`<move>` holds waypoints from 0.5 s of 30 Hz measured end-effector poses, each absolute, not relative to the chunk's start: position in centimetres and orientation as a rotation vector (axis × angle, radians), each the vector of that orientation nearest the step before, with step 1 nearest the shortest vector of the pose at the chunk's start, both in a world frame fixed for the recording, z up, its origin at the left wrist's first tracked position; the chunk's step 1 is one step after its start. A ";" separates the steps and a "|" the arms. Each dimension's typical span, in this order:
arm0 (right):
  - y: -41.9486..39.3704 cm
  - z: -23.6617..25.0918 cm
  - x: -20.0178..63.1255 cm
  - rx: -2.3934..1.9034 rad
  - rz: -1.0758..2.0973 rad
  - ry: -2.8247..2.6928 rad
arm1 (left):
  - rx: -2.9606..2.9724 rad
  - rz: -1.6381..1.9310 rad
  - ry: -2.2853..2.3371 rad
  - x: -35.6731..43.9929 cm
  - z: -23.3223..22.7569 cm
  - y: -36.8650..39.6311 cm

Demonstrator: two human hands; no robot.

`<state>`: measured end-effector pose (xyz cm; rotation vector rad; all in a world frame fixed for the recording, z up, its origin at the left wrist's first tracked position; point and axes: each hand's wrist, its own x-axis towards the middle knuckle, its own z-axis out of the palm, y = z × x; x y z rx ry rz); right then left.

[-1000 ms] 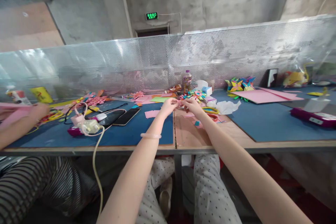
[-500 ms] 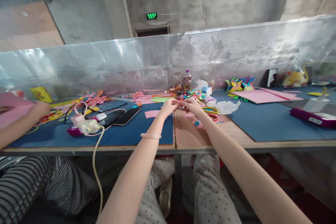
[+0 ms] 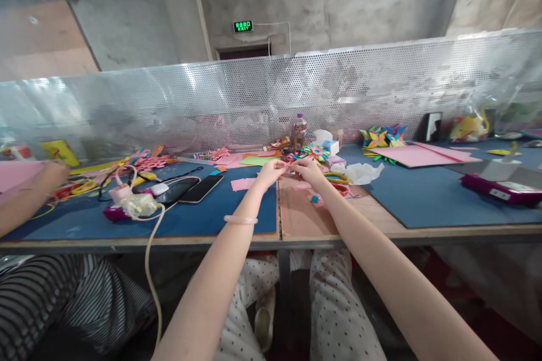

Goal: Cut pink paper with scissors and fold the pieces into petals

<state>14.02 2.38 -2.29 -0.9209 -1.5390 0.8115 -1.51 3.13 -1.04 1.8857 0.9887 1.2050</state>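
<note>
Over the wooden strip of the table, my left hand (image 3: 271, 172) and my right hand (image 3: 308, 171) meet fingertip to fingertip. Both have fingers pinched together around a small pink piece of paper (image 3: 290, 168), mostly hidden by the fingers. Pink paper slips (image 3: 243, 184) lie just left of my left hand. Below and beside my right hand are yellow-handled scissors (image 3: 337, 177), paper scraps (image 3: 315, 199) and a crumpled white tissue (image 3: 364, 173). Behind the hands sits a multicoloured folded-paper flower (image 3: 317, 152).
A drink bottle (image 3: 300, 132) stands by the perforated metal divider (image 3: 178, 107). At left are a black phone (image 3: 201, 188), a power strip with a cable (image 3: 139, 203) and a co-worker's arm (image 3: 31, 203). Pink sheets (image 3: 417, 155) and a purple box (image 3: 502, 189) lie at right.
The view has shifted slightly. My hands stay together at the same place, with only small finger movement; the co-worker's arm at left has moved a little left.
</note>
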 end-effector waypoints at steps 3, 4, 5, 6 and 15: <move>2.4 -2.3 14.1 -0.915 0.783 -1.550 | 1.854 1.192 0.954 -1.6 -1.1 3.2; 2.5 -2.2 14.1 -0.913 0.783 -1.553 | 1.844 1.186 0.949 -1.6 -1.1 3.2; 2.5 -2.2 14.2 -0.909 0.783 -1.558 | 1.836 1.181 0.943 -1.6 -1.1 3.2; 2.5 -2.2 14.2 -0.905 0.782 -1.562 | 1.830 1.179 0.937 -1.6 -1.1 3.1; 2.3 -2.3 13.9 -0.922 0.897 -1.525 | 1.793 1.187 0.929 -1.5 -1.0 3.0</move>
